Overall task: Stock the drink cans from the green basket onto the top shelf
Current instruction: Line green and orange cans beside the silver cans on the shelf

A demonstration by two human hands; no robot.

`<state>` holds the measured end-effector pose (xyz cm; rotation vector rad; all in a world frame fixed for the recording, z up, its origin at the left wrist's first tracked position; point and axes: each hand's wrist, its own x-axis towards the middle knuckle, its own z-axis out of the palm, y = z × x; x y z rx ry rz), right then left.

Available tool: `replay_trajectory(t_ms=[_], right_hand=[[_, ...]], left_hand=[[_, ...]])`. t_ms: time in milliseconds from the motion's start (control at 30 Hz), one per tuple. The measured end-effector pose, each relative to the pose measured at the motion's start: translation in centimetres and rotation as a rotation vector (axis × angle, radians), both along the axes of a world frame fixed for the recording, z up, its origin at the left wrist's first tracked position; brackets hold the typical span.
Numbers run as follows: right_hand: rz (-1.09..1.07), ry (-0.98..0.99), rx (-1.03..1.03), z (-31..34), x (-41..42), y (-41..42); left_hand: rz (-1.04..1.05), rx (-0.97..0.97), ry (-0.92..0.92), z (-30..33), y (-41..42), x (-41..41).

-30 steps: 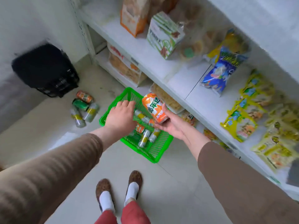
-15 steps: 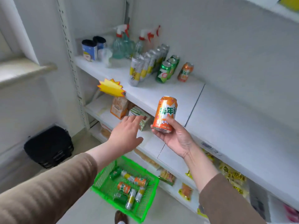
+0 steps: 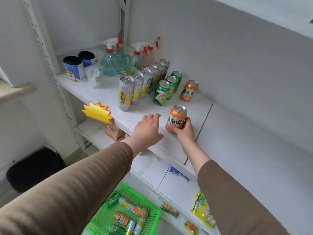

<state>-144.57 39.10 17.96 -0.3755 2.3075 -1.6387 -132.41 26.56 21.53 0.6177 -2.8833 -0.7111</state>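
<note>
While a perforated upright (image 3: 50, 68) bounds the shelving on the left, the white top shelf (image 3: 108, 97) runs rightward along a plain grey wall (image 3: 228, 56). Two blue-labelled rolls (image 3: 74, 68) and several spray bottles (image 3: 111, 60) stand at its far left end. Next comes a diagonal row of tall silver-and-yellow cans (image 3: 133, 87), then three green cans (image 3: 161, 93) and one upright orange can (image 3: 188, 91) near the wall. A yellow starburst tag (image 3: 97, 111) juts from the shelf's front edge. The left hand (image 3: 149, 128) lies palm down over that edge, fingers relaxed, gripping nothing. Just beside it, the right hand (image 3: 185, 128) wraps around the lower part of an orange drink can (image 3: 176, 118), held upright, base at the shelf surface near a seam between boards. Right of the seam the board (image 3: 254, 141) is bare. Below, the green basket (image 3: 153, 216) on the floor holds several cans lying on their sides, and snack packets (image 3: 201, 207) lie on a lower shelf.
</note>
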Motion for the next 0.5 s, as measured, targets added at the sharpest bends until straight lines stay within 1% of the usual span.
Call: replay_trajectory(t_ms=[167,333,500], right_hand=[[-0.035,0.072,0.045,-1.8,-5.5,-2.1],[-0.106,0.147,0.066,-1.5,-8.9,-4.1],[-0.132,0.174,0.096,-1.8,-12.0,-5.4]], left_hand=[[-0.018,-0.017,-0.016,-0.3,-0.7,-3.9],[-0.042,-0.042,-0.016,-0.4,-1.6,-6.7],[-0.070,-0.062,-0.005,-0.5,-2.3,-8.3]])
